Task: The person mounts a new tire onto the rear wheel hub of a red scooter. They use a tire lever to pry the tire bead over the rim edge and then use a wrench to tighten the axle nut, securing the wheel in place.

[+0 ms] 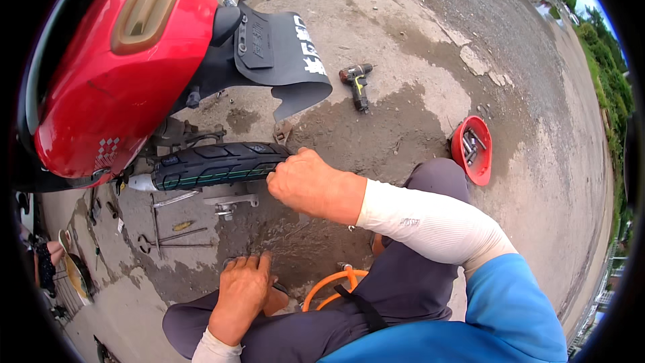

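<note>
A black motorcycle tyre [222, 165] with a thin green stripe along its tread juts out from under the red rear bodywork [127, 74]. My right hand [306, 185] is closed at the tyre's near end, its fingertips hidden behind the rubber. Lower down, my left hand [245, 289] hangs in front of my knee beside my shoe, fingers bent downward together. What it may hold is out of sight. A black mudflap [282, 60] with white lettering extends from the bodywork above the tyre.
A cordless drill [357, 87] lies on the wet concrete beyond my hands. A red helmet-shaped bowl [478, 168] holds several metal sockets. Left of the tyre are wrenches [175, 235] and a metal bracket [232, 200]. An orange hose [322, 286] curls between my legs.
</note>
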The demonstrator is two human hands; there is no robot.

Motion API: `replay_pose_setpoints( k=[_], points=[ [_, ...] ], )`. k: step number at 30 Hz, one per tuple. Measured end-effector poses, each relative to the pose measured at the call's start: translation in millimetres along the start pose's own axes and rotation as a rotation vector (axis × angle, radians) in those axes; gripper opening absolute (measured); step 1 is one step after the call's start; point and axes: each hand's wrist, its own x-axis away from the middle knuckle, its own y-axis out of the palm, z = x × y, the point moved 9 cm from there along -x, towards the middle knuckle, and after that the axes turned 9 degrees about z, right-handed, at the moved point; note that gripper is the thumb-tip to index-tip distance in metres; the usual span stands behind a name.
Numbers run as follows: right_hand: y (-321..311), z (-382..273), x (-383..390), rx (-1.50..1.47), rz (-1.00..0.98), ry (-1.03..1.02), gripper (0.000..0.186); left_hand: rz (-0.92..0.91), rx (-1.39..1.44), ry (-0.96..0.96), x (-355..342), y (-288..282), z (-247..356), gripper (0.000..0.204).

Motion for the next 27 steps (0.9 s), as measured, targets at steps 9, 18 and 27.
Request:
replay_pose_setpoints(
  k=[9, 18, 27],
  points=[
    [69, -13, 41, -0.051, -0.326, 0.063, 0.016, -0.404, -0.002, -0.089, -26, 110, -61, 0.041],
    [38, -48, 56, -0.228, -0.348, 0.294, 0.011, -0.732, 0.428, -0.049, -18, 124, 6, 0.041],
    [31, -60, 92, -0.811, -0.164, 0.372, 0.009, -0.361, 0.527, -0.439, 4, 66, 3, 0.022]
  ],
)
